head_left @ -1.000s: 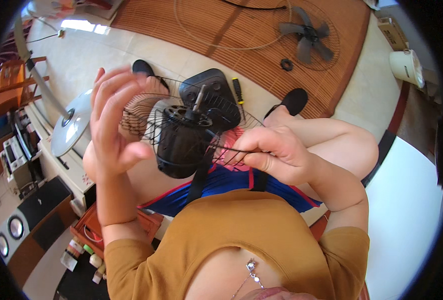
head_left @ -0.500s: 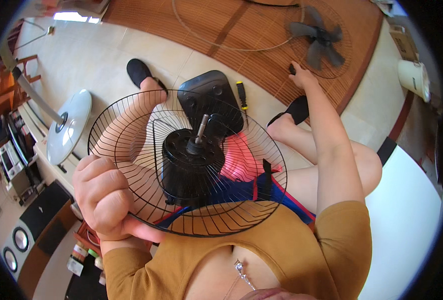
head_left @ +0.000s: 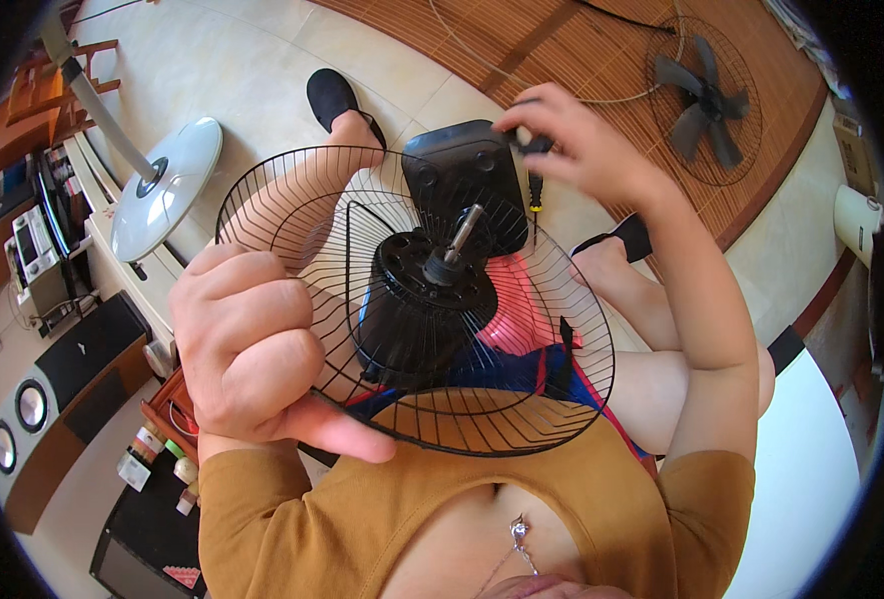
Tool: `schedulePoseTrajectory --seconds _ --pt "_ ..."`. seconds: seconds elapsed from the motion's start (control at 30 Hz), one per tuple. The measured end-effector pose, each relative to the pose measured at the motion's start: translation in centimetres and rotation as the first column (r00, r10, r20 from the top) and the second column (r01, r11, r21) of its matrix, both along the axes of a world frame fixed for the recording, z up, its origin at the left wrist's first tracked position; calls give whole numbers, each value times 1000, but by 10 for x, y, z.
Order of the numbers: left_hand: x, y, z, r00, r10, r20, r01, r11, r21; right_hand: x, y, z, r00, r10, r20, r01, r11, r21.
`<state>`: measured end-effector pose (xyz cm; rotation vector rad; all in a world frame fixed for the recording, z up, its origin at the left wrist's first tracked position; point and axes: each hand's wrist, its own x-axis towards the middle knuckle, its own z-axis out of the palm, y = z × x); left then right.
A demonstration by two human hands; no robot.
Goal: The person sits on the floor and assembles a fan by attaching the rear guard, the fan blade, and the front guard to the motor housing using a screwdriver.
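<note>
My left hand (head_left: 247,344) is closed around the rim of a black wire fan guard (head_left: 572,384), the thumb lying along its near edge. In the middle of the guard is a black fan motor (head_left: 427,309) with a bare metal shaft (head_left: 467,232) tilted upward. My right hand (head_left: 587,150) is raised beyond the guard, above the black fan base (head_left: 462,165). Its fingers pinch a small black piece (head_left: 535,144), blurred, whose exact kind I cannot make out. A black-and-yellow screwdriver (head_left: 535,190) lies beside the base, partly hidden beneath that hand.
Fan blades (head_left: 703,100) lie on another wire guard on the brown mat (head_left: 601,50). At left stands a pole with a round pale base (head_left: 177,190). Speakers (head_left: 82,349) are farther left. A white bin (head_left: 856,220) is at the right. Pink cloth (head_left: 507,309) lies under the guard.
My right hand has lifted from the mat beside the fan blades and moved left over the fan base, carrying the small black piece. My left hand keeps its grip on the guard.
</note>
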<state>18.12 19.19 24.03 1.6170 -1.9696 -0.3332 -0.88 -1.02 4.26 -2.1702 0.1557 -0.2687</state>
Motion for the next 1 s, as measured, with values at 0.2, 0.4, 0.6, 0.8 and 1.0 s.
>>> schedulePoseTrajectory --seconds 0.2,0.4,0.6,0.8,1.0 --pt "1 6 -1 999 25 24 -24 999 -44 13 49 75 999 18 -35 -16 999 45" --pt "3 9 7 999 1 46 -1 1000 7 16 53 78 988 98 -118 -93 995 46" --pt "6 13 4 999 -3 36 3 1000 -3 1 69 70 996 49 -73 -2 842 539" --pt "8 12 -4 999 -21 29 24 996 -82 -1 80 61 970 -53 -236 228 528 818" --pt "9 17 3 998 -14 60 9 996 84 2 90 35 990 55 -129 85 499 863"
